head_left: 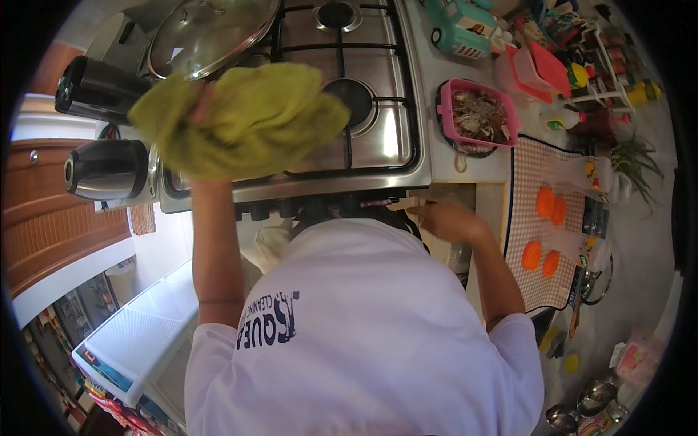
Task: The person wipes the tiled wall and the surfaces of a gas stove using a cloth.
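A yellow-green cloth (254, 120) is bunched over the front left of the gas stove (392, 134). My left hand (204, 106) grips it; the folds hide most of the fingers, and the cloth is a little blurred. Under the cloth, the left front burner is out of sight. My right hand (452, 220) is beside the stove's front right corner, in front of the counter. It holds nothing I can see, and its fingers are loosely apart, pointing left. A glass pot lid (211, 33) lies at the stove's back left.
Left of the stove are a black kettle (109, 168) and another dark appliance (98, 89). On the right counter stand a pink tub (515, 123) of scraps and a checked mat (520, 218) with orange pieces (545, 202). A white drawer unit (138, 330) is at lower left.
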The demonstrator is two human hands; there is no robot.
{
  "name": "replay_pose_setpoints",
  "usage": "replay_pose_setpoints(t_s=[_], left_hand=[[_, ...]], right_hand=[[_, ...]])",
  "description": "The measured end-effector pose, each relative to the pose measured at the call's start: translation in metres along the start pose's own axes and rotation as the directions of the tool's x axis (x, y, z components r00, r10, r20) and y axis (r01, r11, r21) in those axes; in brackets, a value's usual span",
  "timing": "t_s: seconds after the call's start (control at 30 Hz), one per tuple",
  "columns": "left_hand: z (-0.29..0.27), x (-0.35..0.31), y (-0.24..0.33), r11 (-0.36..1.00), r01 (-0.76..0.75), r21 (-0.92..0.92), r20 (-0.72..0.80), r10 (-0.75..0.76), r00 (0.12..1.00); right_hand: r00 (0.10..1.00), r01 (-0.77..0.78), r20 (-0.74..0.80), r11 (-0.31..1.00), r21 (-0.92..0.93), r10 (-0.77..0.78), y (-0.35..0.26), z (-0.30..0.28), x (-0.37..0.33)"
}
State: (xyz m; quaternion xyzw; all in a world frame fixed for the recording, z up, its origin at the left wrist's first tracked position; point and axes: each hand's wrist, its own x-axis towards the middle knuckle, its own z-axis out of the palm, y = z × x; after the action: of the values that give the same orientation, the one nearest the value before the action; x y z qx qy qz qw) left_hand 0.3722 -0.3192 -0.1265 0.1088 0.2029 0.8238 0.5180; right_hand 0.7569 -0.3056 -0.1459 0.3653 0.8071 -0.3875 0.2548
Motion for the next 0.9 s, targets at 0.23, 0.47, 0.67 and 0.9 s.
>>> replay_pose_setpoints(t_s=[0.23, 0.47, 0.67, 0.9], left_hand=[[-0.001, -0.027, 0.061, 0.981, 0.19, -0.045, 0.641, -0.117, 0.758], [-0.047, -0.052, 0.08, 0.993, 0.037, -0.109, 0.627, 0.04, 0.778], [-0.041, -0.054, 0.084, 0.988, -0.02, -0.153, 0.54, 0.101, 0.836], [-0.038, -0.089, 0.125, 0.93, -0.366, -0.041, 0.31, 0.36, 0.88]], right_hand=[[0.968, 0.25, -0.095, 0.867, 0.431, -0.232, 0.006, 0.069, 0.049], [0.82, 0.422, 0.174, 0.781, 0.461, -0.546, -0.111, 0.053, 0.126], [0.461, 0.887, 0.382, 0.407, -0.217, -0.801, -0.18, 0.122, 0.192], [0.136, 0.838, -0.115, 0.176, -0.517, -0.984, -0.211, -0.115, 0.085]])
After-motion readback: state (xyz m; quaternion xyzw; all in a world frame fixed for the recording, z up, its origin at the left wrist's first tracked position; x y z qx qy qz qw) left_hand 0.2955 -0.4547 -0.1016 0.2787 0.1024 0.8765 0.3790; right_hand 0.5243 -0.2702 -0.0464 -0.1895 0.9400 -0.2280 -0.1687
